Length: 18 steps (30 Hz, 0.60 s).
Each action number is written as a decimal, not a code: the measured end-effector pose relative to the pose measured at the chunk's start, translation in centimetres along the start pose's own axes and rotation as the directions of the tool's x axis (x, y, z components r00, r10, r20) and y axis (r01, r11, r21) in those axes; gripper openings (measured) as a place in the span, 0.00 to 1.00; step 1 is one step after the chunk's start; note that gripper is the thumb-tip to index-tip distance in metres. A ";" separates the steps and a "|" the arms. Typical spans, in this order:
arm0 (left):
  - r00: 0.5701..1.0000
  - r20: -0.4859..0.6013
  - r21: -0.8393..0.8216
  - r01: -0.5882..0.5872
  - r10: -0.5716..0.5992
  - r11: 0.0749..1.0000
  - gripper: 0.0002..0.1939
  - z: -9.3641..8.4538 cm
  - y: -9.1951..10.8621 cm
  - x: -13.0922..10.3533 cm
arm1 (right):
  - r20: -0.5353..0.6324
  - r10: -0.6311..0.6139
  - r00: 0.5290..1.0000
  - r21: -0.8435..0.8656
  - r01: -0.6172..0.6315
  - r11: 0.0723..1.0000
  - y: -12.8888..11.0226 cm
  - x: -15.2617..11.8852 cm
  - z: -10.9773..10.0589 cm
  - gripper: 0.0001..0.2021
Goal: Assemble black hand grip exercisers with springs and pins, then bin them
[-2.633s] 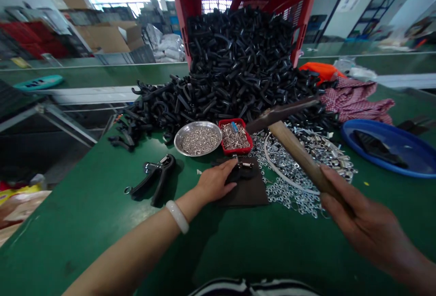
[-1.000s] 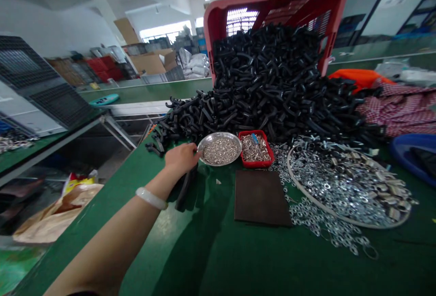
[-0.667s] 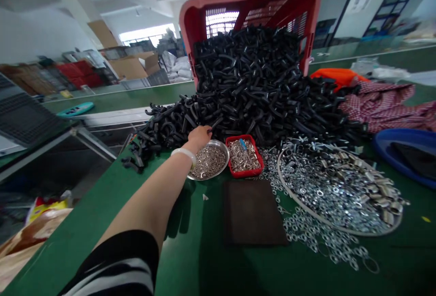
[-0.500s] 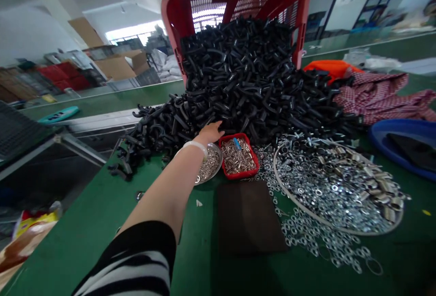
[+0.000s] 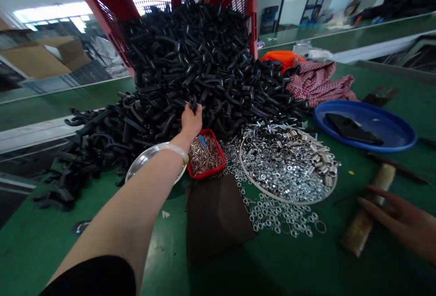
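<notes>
My left hand reaches to the front of a heap of black curved plastic parts, its thumb and fingers closed around one black curved part. Below the wrist are a round metal dish and a red basket of small metal pins, with a blue-handled piece on top. At the right edge, slightly blurred, my right hand has its fingers stretched apart over a thick wooden handle. A thin dark piece lies at the handle's far end; whether they are joined I cannot tell.
A tipped red crate stands behind the heap. A round tray holds metal rings and sleeves, with nuts spilled before it. A dark square pad lies in front. At right are a blue tray with a phone-like object and checked cloth.
The view has turned right. My left hand, earlier reaching low over the heap's edge, now grips a black part. My right hand and the wooden handle have come into view.
</notes>
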<state>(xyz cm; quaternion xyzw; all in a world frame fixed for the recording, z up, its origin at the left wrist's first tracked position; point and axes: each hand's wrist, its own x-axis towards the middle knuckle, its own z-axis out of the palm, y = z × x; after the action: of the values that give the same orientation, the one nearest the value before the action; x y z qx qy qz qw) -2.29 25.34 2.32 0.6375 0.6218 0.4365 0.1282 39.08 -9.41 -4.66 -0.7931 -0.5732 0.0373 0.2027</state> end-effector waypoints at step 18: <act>0.547 0.829 -0.070 0.309 -0.117 0.948 0.06 -3.3 4.0 -18.8 | 0.236 -0.264 0.935 -0.072 0.288 0.955 -11.2 14.7 0.6 0.15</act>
<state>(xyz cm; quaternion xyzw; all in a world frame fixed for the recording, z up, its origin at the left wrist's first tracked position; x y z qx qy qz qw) 0.99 6.29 -0.41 0.6682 0.5163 0.1372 0.5177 33.89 7.25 1.39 -0.7050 -0.6992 0.0671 0.0980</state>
